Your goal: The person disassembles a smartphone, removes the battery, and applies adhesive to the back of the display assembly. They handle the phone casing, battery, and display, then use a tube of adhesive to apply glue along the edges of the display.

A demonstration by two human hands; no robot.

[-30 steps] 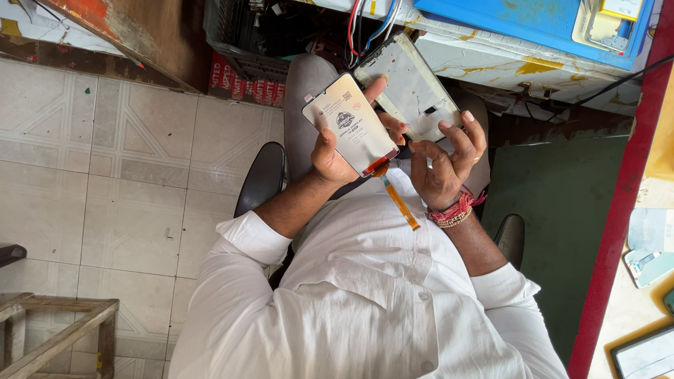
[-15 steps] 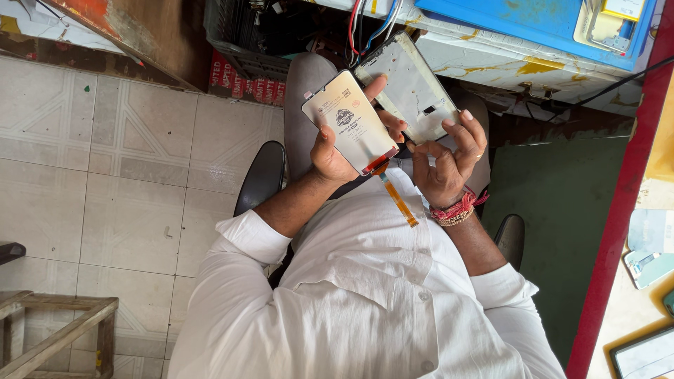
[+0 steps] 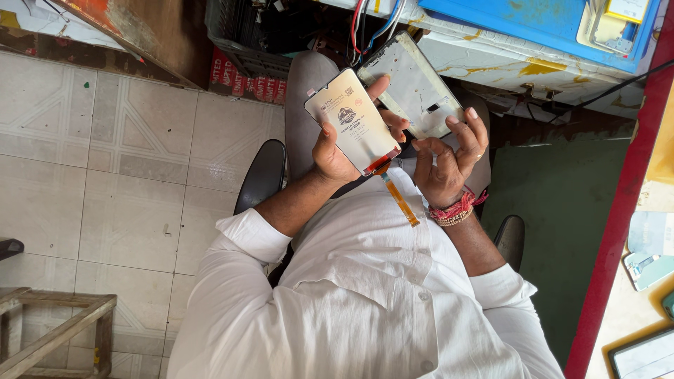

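Item: our left hand (image 3: 335,156) clasps a screen panel (image 3: 353,121), orange ribbon (image 3: 399,198) dangling below the wrist, while our right hand (image 3: 444,163) grips a grey frame (image 3: 412,88) just beyond its fingertips; the loose ribbon could likely snag and tear.

Left hand (image 3: 335,151) grips a phone display panel (image 3: 352,121), ribbon cable (image 3: 399,198) hanging from its lower edge over the shirt front. Just right of it and partly behind, right hand (image 3: 442,161) holds a phone frame (image 3: 411,85). Tiled floor (image 3: 105,161) lies left, wooden stool (image 3: 49,330) at lower left; a workbench (image 3: 533,60) runs beyond the hands.
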